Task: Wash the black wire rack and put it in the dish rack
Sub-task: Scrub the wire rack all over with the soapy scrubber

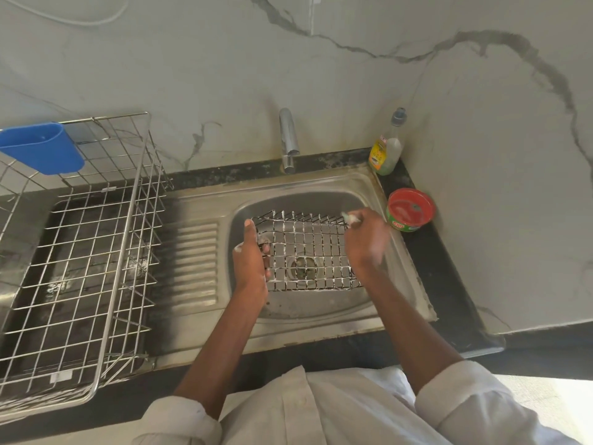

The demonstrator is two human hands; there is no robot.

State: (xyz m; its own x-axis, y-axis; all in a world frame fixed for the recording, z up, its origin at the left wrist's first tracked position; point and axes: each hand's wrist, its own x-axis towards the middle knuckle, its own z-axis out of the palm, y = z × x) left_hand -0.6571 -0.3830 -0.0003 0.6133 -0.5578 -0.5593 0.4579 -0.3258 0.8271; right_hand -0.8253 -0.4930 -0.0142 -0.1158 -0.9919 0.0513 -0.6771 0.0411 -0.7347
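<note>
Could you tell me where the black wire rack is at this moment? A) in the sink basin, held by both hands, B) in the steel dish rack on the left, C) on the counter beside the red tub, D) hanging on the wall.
A: the black wire rack sits over the drain in the sink, with the left hand gripping its left edge and the right hand at its right edge; the dish rack holds no such rack.

The wire rack (308, 252) is black with white suds along its grid. A blue holder (41, 147) hangs on the silver dish rack (80, 268). The tub (410, 209) is red and green, the wall (353, 75) white, grey-veined.
</note>
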